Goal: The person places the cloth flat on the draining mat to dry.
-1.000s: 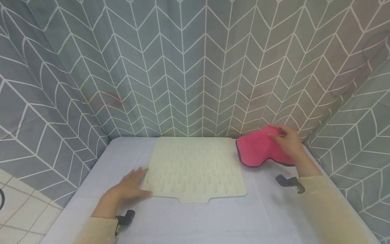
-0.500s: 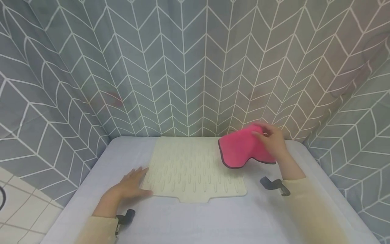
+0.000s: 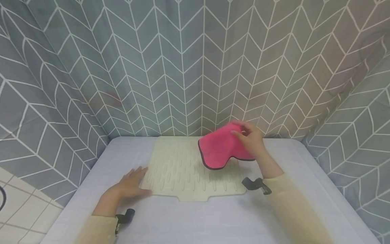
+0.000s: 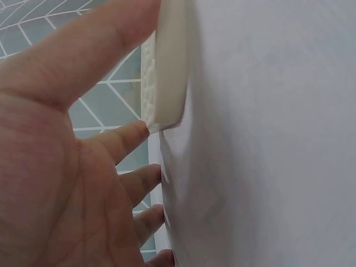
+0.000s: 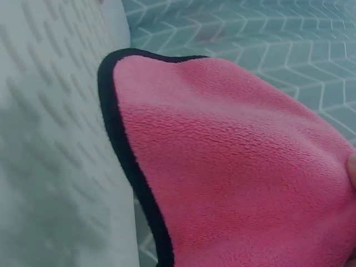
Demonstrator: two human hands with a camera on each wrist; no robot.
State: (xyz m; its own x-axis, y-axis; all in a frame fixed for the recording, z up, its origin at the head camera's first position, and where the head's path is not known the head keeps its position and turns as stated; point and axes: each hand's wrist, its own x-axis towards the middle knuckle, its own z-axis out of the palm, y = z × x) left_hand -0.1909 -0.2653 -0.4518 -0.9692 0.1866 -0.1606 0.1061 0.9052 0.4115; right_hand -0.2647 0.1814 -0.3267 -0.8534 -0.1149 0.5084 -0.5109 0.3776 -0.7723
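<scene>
My right hand [image 3: 250,138] pinches a pink cleaning cloth [image 3: 217,145] with dark edging, and the cloth hangs over the right part of a cream-coloured ridged mat [image 3: 182,178]. In the right wrist view the fluffy cloth [image 5: 233,161] fills the middle, its dark border beside the ridged surface [image 5: 50,111]; only a bit of a fingertip shows at the right edge. Fingers spread, my left hand [image 3: 129,184] rests at the mat's near left corner. Up close in the left wrist view, thumb and index finger of the left hand [image 4: 83,156] touch the mat's edge [image 4: 171,67].
A white cloth [image 3: 225,220] covers the table under the mat. Grey curtains [image 3: 195,67] with a white chevron pattern stand behind and on both sides. White floor tiles [image 3: 21,206] show at the lower left. Each wrist carries a dark camera mount [image 3: 256,184].
My right hand has carried the pink cloth leftward, from beside the mat's right edge to over the mat. The left hand has stayed in place.
</scene>
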